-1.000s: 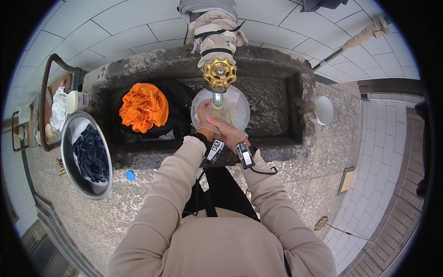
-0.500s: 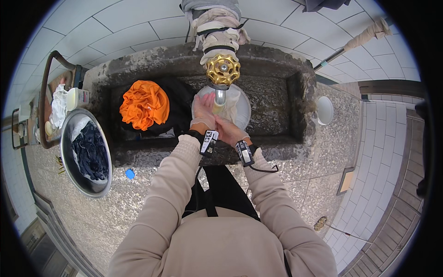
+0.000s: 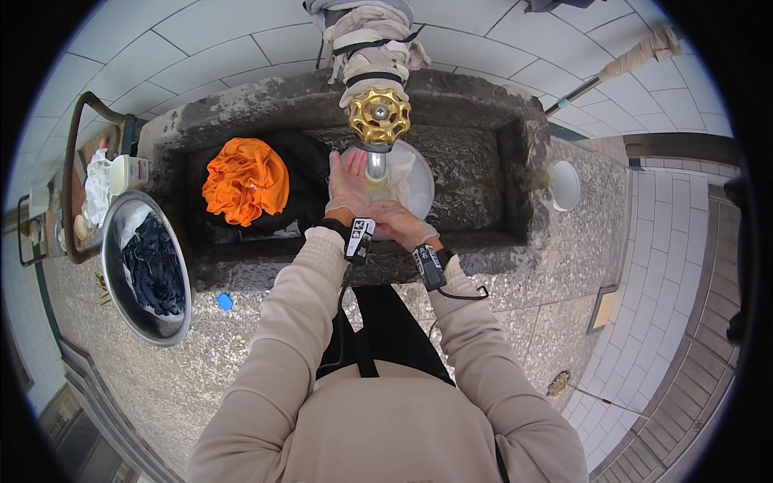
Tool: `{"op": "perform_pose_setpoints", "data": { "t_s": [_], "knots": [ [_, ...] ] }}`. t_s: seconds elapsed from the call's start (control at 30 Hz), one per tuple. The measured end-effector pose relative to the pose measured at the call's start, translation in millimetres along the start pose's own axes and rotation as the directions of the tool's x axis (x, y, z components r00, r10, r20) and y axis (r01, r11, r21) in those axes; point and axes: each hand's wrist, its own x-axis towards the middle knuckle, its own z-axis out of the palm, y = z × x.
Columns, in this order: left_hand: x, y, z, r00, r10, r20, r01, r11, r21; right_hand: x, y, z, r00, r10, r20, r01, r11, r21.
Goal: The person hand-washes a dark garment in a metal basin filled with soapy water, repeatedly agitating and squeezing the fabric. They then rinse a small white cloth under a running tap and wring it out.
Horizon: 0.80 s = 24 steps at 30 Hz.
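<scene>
My left hand (image 3: 348, 187) is palm up beside the metal tap spout (image 3: 376, 166), its fingers stretched and apart. Just below the spout, my right hand (image 3: 403, 225) reaches across toward the left wrist, fingers extended and nothing visible in them; whether they touch the wrist I cannot tell. Under the spout and partly behind my hands is a round white basin (image 3: 425, 183) with a pale cloth (image 3: 400, 173) in it. A gold handwheel (image 3: 379, 115) tops the tap. A bunched orange cloth (image 3: 245, 181) lies on black fabric (image 3: 310, 173) to the left.
All this sits in a dark stone trough (image 3: 483, 251). Left of it stands an oval metal tub (image 3: 187, 310) with dark wet clothing (image 3: 153, 266). A white bucket (image 3: 566, 186) is at the right. A blue object (image 3: 225, 301) lies on the floor (image 3: 250, 346).
My left hand's fingers have spread and moved slightly up and left of the spout. My right hand has drawn a little back toward the left wrist. The whole view has shifted slightly.
</scene>
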Motion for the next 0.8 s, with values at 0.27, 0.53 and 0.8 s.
{"op": "perform_pose_setpoints", "data": {
  "t_s": [0.27, 0.53, 0.8],
  "knots": [
    [15.8, 3.9, -15.5, 0.926, -0.088, 0.368, 0.098, 0.995, -0.006, -3.7, -6.3, 13.3, 0.997, 0.007, 0.079, 0.011, 0.976, -0.218],
    [-26.2, 31.9, -10.2, 0.995, -0.031, 0.097, -0.012, 0.910, 0.415, 29.9, -1.8, -9.9, 0.991, -0.111, -0.079, 0.124, 0.975, 0.186],
    [-66.5, 13.2, -13.6, 0.981, 0.151, -0.121, -0.018, 0.692, 0.721, 66.2, 14.9, 19.0, 0.802, -0.542, -0.251, 0.590, 0.784, 0.193]
  ]
}}
